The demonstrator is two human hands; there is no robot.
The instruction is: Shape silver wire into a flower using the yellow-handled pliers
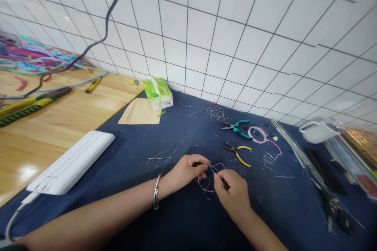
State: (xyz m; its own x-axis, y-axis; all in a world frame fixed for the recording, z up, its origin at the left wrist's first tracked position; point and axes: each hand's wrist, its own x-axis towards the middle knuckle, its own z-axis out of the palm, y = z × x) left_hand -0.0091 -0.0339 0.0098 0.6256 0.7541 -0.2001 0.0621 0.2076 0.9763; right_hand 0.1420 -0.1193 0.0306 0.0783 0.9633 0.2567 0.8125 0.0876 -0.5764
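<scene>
My left hand point(188, 172) pinches a thin silvery wire piece point(208, 190), bent into several loops with tiny pinkish beads along its lower edge. From the other side my right hand point(232, 188) grips the same wire between thumb and forefinger, its fingers curled. The two hands are a short gap apart above the dark blue cloth point(182, 137). Just beyond the right hand lie yellow-handled pliers point(238, 153), and behind them teal-handled pliers point(237, 127). Loose wire pieces point(163, 158) are scattered beyond my left wrist. The wire's ends inside my fingertips are hidden.
A looped wire flower shape point(217, 114), a ring-shaped roll point(257, 135) and wire scraps point(268, 159) lie on the cloth. A white power bank point(72, 162) sits left, a tissue pack point(158, 93) at the back. Right stand a white cup point(318, 130) and long wires point(287, 141).
</scene>
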